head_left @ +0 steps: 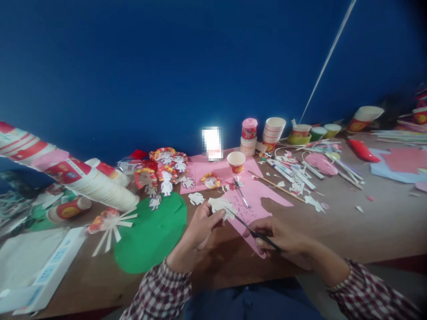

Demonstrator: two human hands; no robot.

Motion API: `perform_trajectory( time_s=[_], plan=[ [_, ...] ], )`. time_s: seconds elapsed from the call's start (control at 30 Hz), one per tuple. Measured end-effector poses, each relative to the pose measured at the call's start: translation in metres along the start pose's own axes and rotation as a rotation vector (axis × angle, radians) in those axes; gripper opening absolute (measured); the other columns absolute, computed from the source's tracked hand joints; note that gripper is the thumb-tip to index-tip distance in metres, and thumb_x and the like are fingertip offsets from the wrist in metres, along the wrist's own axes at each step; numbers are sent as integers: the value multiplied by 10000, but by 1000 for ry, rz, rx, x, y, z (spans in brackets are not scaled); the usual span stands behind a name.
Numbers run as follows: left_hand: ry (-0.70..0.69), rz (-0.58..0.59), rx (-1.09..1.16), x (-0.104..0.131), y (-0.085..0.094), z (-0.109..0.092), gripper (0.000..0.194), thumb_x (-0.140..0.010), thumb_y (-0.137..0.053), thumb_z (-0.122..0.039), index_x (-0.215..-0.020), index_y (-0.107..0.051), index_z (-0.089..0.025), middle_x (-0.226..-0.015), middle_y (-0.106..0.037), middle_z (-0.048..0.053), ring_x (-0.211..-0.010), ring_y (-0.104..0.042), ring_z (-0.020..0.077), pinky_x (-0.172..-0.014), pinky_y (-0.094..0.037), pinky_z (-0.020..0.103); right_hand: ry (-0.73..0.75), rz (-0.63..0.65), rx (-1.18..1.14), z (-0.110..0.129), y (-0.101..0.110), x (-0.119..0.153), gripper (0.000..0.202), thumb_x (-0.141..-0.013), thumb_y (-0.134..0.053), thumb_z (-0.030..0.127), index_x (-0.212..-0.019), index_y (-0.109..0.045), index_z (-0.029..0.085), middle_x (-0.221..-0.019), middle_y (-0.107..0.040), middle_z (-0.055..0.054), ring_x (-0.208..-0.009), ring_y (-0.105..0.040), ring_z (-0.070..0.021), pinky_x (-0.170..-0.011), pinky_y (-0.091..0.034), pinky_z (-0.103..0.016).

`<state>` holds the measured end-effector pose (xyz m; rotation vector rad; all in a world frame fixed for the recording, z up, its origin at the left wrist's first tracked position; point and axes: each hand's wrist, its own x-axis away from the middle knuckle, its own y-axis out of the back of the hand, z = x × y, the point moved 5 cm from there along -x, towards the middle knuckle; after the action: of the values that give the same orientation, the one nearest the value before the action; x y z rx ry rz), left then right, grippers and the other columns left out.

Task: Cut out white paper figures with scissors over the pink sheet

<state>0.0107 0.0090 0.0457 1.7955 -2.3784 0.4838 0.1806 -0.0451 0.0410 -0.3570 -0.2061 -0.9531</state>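
Between thumb and fingers, my left hand point(205, 224) pinches a piece of white paper point(220, 205) with a cut outline. My right hand point(275, 235) is closed around dark-handled scissors point(245, 225), whose blades point left and touch the white paper's right side. Under and beyond the blades lies cut pink paper point(250, 209) with small scraps on it. A white paper figure point(196, 198) lies just beyond my left hand. A pen point(241, 194) rests on the pink paper, and an upright paper cup point(236, 163) stands behind it.
A green round sheet point(153, 235) lies at the left, near leaning stacked cups point(83, 178). Ringed paper figures point(167, 181) sit behind it. Markers point(293, 173), scraps and a thin stick point(280, 187) lie right of centre. More cup stacks point(274, 131) stand by the blue wall.
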Motion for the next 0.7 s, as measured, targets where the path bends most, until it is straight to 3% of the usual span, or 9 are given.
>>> perform_trajectory(
  time_s=[0.3,0.7],
  plan=[
    [-65,0,9,-1,-3,1,274,-710,-643,-288,-916,-522,-155,-788,-579,17,-625,-501,96,-550,-419,217,8,-9,-63,-11,-1,-6,264,-734,-608,191,-988,-618,121,-584,-550,39,-464,-484,-55,-459,-388,-173],
    [-104,-69,-86,-2,-5,-3,228,-684,-651,-261,-809,-480,-174,-684,-558,-15,-573,-510,105,-508,-415,217,39,-10,-12,-13,-1,-12,358,-747,-646,359,-1028,-606,141,-647,-494,37,-493,-464,-58,-459,-427,-173]
  ],
)
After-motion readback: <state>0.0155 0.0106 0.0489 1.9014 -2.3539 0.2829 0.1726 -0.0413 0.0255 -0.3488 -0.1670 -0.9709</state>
